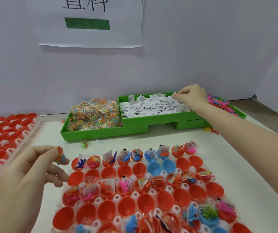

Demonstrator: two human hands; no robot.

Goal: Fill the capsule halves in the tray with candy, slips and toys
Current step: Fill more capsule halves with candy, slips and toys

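Now: both hands pinching, one at the slips, one above the capsule tray.

Right hand, arm stretched far forward, fingertips nipping a white slip at the back edge of the green bin heaped with slips. Left hand raised near the left edge of the white tray, thumb and forefinger pinching a candy packet, remaining fingers loosely curled below. Red and blue capsule halves seated in the tray on the tabletop, some loaded with candy, slips and toys, others bare.
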